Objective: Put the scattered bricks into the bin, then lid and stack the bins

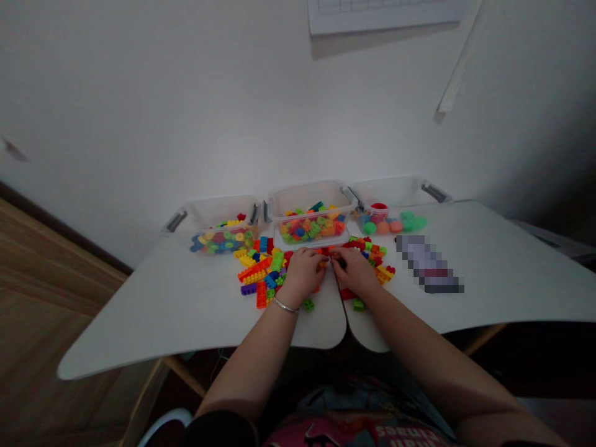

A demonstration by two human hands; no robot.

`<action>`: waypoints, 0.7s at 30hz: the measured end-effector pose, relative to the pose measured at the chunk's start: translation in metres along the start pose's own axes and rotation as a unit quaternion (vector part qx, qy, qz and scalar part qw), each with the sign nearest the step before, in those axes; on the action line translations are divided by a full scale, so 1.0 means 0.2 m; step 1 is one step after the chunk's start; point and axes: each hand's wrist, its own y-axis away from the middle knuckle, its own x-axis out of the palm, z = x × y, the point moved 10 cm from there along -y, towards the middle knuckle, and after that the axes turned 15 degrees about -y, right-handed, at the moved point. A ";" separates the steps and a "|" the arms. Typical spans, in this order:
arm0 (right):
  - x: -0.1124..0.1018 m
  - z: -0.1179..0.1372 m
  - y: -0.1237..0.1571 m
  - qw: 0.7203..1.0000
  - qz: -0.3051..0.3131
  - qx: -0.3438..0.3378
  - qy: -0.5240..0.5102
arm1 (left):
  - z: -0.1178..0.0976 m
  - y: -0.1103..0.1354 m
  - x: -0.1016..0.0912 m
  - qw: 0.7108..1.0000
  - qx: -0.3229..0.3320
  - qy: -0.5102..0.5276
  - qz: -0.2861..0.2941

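Note:
My left hand (305,272), with a bracelet at its wrist, is over the middle of a pile of loose toy building bricks (255,273). Its fingers are curled closed around a small yellow-orange brick (322,265), mostly covered by the fingertips. Close beside it, my right hand (356,270) has its fingertips pinched together, almost meeting the left ones. What the right fingers hold is too small and dim to make out. Green bricks (308,304) lie near both wrists, and yellow ones (384,274) lie right of my right hand.
Behind the pile stand three clear bins: the left bin (223,208) and middle bin (307,195) hold bricks, the right bin (395,189) holds round coloured pieces and a red cup. A blurred-out flat object (428,264) lies at right. A seam splits the white tabletop (186,310).

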 end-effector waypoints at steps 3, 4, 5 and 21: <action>0.00 0.00 0.00 1.000 0.002 -0.005 -0.002 | 0.01 0.00 0.00 1.000 -0.004 0.017 0.003; 0.00 0.00 0.00 1.000 0.002 -0.007 -0.004 | 0.01 0.00 0.00 1.000 -0.006 0.020 0.005; 0.00 0.00 0.00 1.000 0.003 -0.007 -0.006 | 0.02 0.00 0.00 1.000 -0.008 0.020 0.007; 0.00 0.00 0.00 1.000 0.007 0.003 -0.001 | 0.02 0.00 0.02 1.000 -0.014 0.012 0.022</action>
